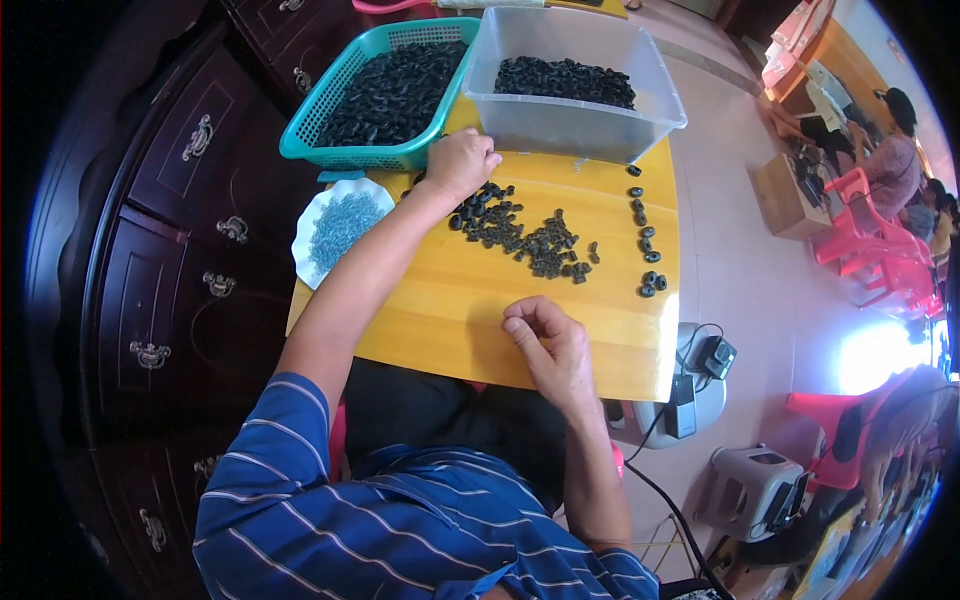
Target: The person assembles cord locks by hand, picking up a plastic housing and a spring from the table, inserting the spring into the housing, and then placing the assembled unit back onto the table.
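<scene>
My left hand [461, 165] reaches to the far side of the yellow table, beside the near corner of the teal basket. Its fingers are curled closed over the edge of a pile of small black oval parts [480, 214], and what they hold is hidden. My right hand [552, 352] is over the near part of the table, thumb and forefinger drawn together; I cannot make out anything between them. Small dark translucent pieces [550, 245] lie scattered in the middle. Left of them, a white scalloped plate [303, 250] carries many tiny clear bluish pieces [343, 228].
The teal basket [300, 140] and a clear plastic bin [570, 125], both with black parts, stand at the back. Several black parts [648, 245] form a line along the right edge. Dark drawers [170, 190] stand left; stools [755, 490] and other people are at right.
</scene>
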The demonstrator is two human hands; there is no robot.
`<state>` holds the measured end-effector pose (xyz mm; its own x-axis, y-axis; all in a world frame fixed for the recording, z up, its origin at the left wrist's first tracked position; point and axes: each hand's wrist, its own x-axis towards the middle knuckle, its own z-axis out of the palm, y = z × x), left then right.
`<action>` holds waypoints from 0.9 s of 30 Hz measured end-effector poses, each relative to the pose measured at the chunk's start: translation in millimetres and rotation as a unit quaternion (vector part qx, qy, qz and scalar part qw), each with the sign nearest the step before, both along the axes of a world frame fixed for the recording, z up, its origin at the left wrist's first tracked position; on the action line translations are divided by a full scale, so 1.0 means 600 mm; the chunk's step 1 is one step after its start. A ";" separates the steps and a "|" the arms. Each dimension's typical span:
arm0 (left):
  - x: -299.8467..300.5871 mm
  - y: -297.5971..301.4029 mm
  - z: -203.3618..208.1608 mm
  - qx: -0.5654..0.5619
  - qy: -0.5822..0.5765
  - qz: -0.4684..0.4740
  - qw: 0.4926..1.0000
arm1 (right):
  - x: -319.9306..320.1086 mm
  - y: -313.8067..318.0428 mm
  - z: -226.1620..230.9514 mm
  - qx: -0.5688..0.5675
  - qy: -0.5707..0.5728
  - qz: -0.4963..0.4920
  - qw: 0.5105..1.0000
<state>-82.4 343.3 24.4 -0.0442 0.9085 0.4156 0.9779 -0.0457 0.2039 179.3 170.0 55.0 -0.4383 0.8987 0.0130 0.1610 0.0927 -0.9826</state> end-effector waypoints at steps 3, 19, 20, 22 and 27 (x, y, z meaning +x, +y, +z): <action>0.013 0.000 0.000 -0.008 -0.002 -0.010 1.000 | 0.002 0.000 -0.002 0.009 -0.007 -0.002 1.000; 0.114 -0.154 0.094 -0.042 -0.295 -0.177 0.938 | 0.010 0.004 -0.015 -0.168 0.237 -0.037 0.956; 0.130 -0.173 0.105 -0.041 -0.304 -0.219 0.926 | 0.012 0.008 -0.013 -0.181 0.263 -0.044 0.947; 0.149 -0.206 0.106 -0.034 -0.308 -0.280 0.909 | 0.014 0.011 -0.008 -0.205 0.271 -0.059 0.939; 0.161 -0.237 0.101 -0.065 -0.307 -0.326 0.892 | 0.016 0.017 -0.008 -0.286 0.350 -0.085 0.888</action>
